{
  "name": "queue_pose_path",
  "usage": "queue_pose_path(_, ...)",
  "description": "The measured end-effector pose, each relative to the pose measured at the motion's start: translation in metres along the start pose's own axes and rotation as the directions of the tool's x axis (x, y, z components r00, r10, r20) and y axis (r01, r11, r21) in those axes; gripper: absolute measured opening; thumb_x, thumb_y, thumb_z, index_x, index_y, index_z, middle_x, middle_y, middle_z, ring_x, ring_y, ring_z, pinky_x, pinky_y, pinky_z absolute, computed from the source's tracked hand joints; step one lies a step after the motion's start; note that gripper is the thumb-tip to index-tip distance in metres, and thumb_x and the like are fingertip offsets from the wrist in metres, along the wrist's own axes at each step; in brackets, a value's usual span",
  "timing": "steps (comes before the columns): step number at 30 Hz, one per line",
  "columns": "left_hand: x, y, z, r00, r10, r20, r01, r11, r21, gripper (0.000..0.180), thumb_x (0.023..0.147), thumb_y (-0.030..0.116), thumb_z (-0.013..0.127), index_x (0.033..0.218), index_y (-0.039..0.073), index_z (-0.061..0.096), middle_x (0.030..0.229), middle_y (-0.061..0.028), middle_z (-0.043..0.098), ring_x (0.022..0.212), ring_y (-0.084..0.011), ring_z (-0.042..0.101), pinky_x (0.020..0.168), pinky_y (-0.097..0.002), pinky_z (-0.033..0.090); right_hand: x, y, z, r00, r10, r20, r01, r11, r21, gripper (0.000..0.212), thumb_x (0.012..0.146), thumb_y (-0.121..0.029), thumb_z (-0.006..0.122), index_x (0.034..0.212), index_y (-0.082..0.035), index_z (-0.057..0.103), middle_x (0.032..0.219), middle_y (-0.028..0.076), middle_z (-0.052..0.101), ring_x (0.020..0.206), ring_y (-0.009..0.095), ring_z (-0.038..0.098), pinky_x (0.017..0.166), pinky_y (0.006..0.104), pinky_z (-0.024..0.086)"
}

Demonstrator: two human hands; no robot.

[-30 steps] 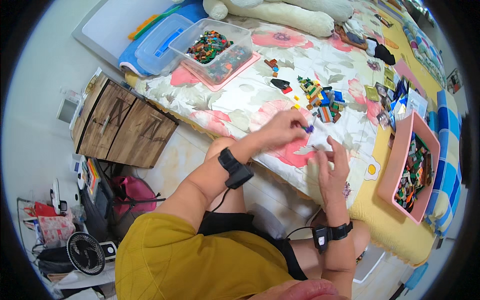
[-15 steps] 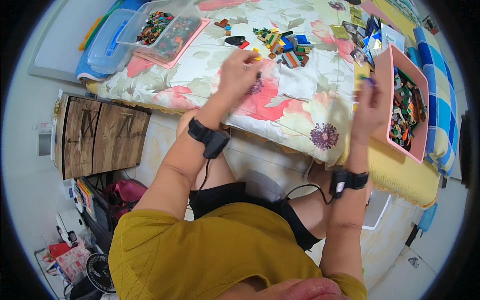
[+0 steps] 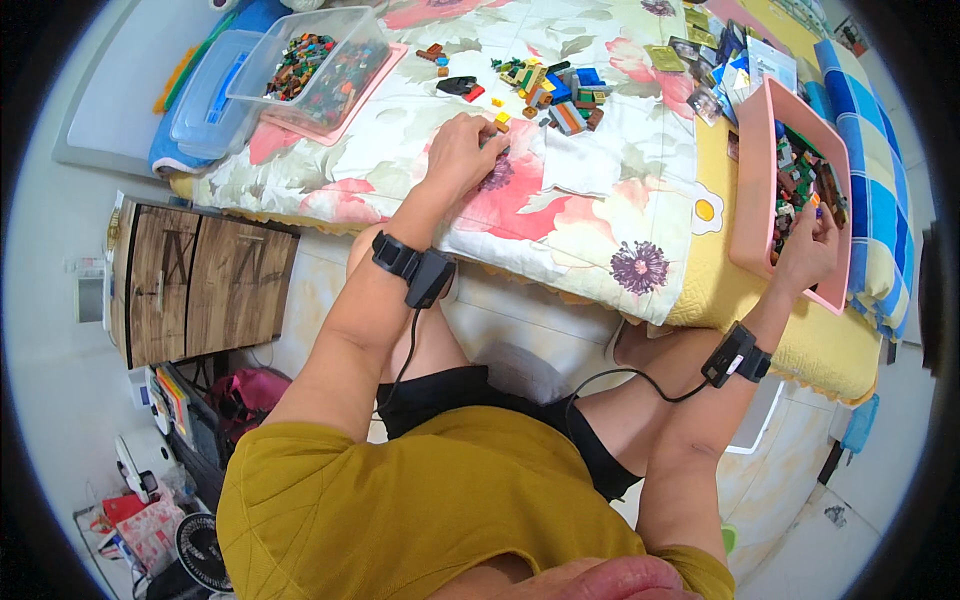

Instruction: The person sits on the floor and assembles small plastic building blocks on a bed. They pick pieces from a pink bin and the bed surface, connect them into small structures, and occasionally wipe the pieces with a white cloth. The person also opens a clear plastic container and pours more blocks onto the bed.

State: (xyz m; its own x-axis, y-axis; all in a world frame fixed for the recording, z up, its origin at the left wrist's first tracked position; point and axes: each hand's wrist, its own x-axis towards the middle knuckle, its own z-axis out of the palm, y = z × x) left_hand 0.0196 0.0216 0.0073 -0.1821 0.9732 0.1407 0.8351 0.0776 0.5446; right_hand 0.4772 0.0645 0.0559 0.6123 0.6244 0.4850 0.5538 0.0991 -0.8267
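Observation:
My left hand (image 3: 467,155) rests low over the flowered bed cover, its fingers curled together beside a small yellow toy brick (image 3: 502,118). Whatever sits in that grip is too small or hidden to name. Over the pink bin (image 3: 752,190) at the right, my right hand (image 3: 810,247) pinches a small purple piece (image 3: 820,213) at its fingertips. Mixed toy bricks (image 3: 790,180) fill the bin below it. Beyond my left hand lie a loose group of bricks (image 3: 560,92), a black-and-red piece (image 3: 460,88) and a few brown bricks (image 3: 432,54).
A clear plastic box (image 3: 335,60) with more bricks stands on a pink tray at the far left, its lid (image 3: 215,100) beside it. A white cloth (image 3: 580,170) lies mid-bed. Bagged packets (image 3: 735,65) and a blue checked pillow (image 3: 880,200) flank the bin.
My right hand has moved right, from the bed's edge to over the pink bin, with the small piece. My left hand has shifted slightly down and stays near the yellow brick.

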Motion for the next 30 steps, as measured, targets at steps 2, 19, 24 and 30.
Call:
queue_pose_path(2, -0.004, 0.003, -0.002, 0.998, 0.051, -0.021, -0.051, 0.999, 0.006, 0.038, 0.082, 0.035, 0.076, 0.099, 0.001, 0.074, 0.091, -0.0151, 0.067, 0.086, -0.029, 0.067, 0.077, -0.0381, 0.052, -0.002, -0.004, 0.0, 0.999, -0.027, -0.018, 0.027, 0.999, -0.034, 0.039, 0.087, -0.022, 0.075, 0.117, 0.001, 0.068, 0.079, 0.005, 0.069, 0.067, 0.009, 0.061, 0.061, 0.0244, 0.048)
queue_pose_path(19, -0.006, -0.002, 0.014, 0.972, 0.226, -0.064, -0.23, 0.971, -0.067, 0.03, 0.081, 0.019, 0.074, 0.102, -0.001, 0.07, 0.089, -0.0192, 0.07, 0.083, -0.0333, 0.067, 0.076, -0.0397, 0.052, -0.141, -0.084, 0.055, 0.854, -0.113, 0.509, -0.144, 0.887, 0.439, 0.022, 0.098, -0.008, 0.061, 0.117, 0.001, 0.067, 0.089, 0.003, 0.065, 0.079, 0.008, 0.061, 0.07, 0.023, 0.05)
queue_pose_path(24, -0.01, 0.006, 0.014, 0.97, 0.23, -0.078, -0.239, 0.961, -0.138, 0.027, 0.081, 0.018, 0.074, 0.097, -0.002, 0.069, 0.083, -0.0199, 0.069, 0.077, -0.0325, 0.068, 0.071, -0.0394, 0.053, -0.192, -0.101, 0.059, 0.598, -0.046, 0.8, -0.419, 0.834, 0.361, 0.022, 0.097, -0.008, 0.062, 0.116, 0.002, 0.066, 0.087, 0.003, 0.065, 0.072, 0.008, 0.061, 0.062, 0.0219, 0.049)
queue_pose_path(30, -0.017, 0.022, 0.003, 0.975, 0.216, -0.052, -0.222, 0.956, -0.19, 0.024, 0.082, 0.018, 0.073, 0.092, -0.003, 0.067, 0.08, -0.0191, 0.068, 0.072, -0.0309, 0.067, 0.067, -0.0375, 0.052, -0.209, -0.106, 0.063, 0.357, 0.07, 0.932, -0.73, 0.642, 0.232, 0.031, 0.101, -0.019, 0.059, 0.12, 0.005, 0.06, 0.093, 0.01, 0.067, 0.074, 0.014, 0.066, 0.064, 0.0269, 0.056)
